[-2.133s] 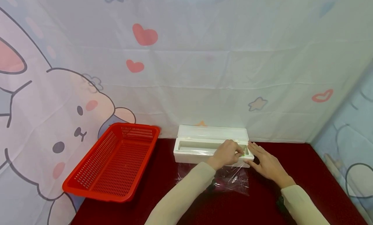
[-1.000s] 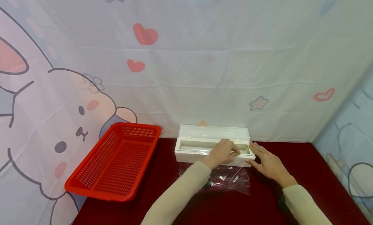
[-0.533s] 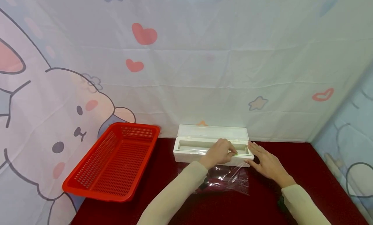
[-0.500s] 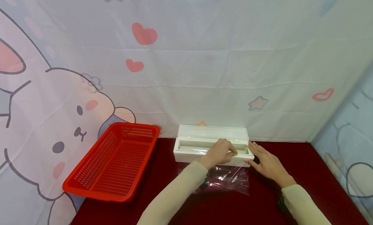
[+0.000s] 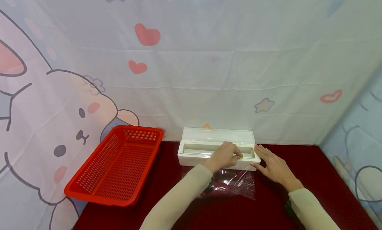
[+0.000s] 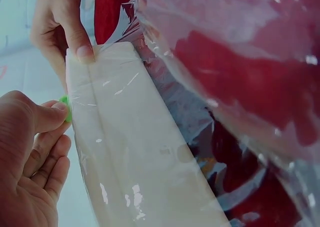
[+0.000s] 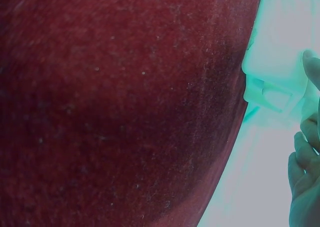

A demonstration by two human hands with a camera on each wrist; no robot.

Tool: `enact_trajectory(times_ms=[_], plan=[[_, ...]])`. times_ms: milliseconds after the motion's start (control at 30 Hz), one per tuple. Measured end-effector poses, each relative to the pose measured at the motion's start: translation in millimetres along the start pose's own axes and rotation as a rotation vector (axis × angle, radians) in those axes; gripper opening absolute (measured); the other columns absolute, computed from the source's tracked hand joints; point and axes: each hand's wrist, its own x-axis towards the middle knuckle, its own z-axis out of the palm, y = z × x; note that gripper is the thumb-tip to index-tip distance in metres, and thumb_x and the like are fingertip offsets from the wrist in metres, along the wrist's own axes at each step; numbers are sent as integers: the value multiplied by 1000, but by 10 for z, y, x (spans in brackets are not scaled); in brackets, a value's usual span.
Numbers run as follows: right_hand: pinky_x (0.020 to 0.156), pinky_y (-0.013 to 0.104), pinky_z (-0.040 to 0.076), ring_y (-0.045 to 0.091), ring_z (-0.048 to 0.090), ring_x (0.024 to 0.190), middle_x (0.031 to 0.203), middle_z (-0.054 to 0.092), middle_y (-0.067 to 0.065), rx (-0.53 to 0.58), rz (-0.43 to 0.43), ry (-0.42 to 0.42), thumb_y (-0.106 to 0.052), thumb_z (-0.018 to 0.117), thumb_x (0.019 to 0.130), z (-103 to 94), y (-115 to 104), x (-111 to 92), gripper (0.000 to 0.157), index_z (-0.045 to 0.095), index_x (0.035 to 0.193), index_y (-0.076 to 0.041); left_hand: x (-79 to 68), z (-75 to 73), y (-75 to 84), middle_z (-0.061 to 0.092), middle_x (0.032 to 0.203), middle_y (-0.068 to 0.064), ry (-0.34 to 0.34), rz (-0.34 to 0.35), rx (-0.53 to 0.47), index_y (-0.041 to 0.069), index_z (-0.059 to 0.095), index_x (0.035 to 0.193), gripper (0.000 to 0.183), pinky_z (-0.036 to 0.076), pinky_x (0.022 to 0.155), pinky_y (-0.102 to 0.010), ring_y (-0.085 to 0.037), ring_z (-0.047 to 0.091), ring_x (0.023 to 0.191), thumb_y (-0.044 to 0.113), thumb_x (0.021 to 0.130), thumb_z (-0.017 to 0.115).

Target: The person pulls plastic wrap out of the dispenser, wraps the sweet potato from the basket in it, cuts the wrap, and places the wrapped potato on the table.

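A white cling film dispenser (image 5: 191, 161) stands on the dark red table with its lid (image 5: 218, 135) raised at the back. My left hand (image 5: 224, 155) is over the middle of its front rim, pinching a small green slide cutter (image 6: 66, 108) between thumb and fingers. Clear cling film (image 5: 238, 184) hangs over the front wall and spreads wrinkled on the table. At the dispenser's right end, my right hand (image 5: 275, 167) grips the corner, thumb on the front and fingers towards the back. The roll inside is partly hidden by the left hand.
A red plastic basket (image 5: 119, 170) with slotted sides is on the left of the table (image 5: 298, 160). Close behind the dispenser hangs a pale printed cloth (image 5: 191, 100), and another cloth closes off the right side.
Over the last two seconds my left hand has slid leftward along the dispenser's front rim with the green cutter, then nearly stopped. My right hand keeps its grip on the right end.
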Motion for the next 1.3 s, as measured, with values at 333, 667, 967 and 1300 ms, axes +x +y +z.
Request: enact_trajectory(times_ms=[333,667,967,1300], plan=[[105,62,52,45,50,147,162,48,25,25,4,2,-46,76,98,-28,-14,-5,81,47,158,1,-195,-89,-226,83,105,5,5,-51,-70,16,87,104,15,51,84,-14,-9,75,97,10,95,75],[106,63,52,46,50,146,161,49,25,33,4,8,-46,76,98,-21,1,-7,81,48,157,1,-217,-127,-251,83,105,5,-14,-55,-67,16,87,105,15,55,93,-18,-11,76,102,11,97,75],[106,63,52,45,51,145,162,49,23,32,-1,3,-45,77,97,-7,-22,-3,80,49,157,1,-259,-138,-297,83,105,5,-14,-37,-54,16,87,104,16,55,94,-18,-11,77,104,11,96,75],[105,63,52,46,51,145,162,49,23,25,-2,3,-48,75,98,-2,2,4,82,48,157,1,-354,-219,-380,83,105,3,-16,-50,-56,15,86,105,15,56,95,-20,-14,77,104,11,96,75]])
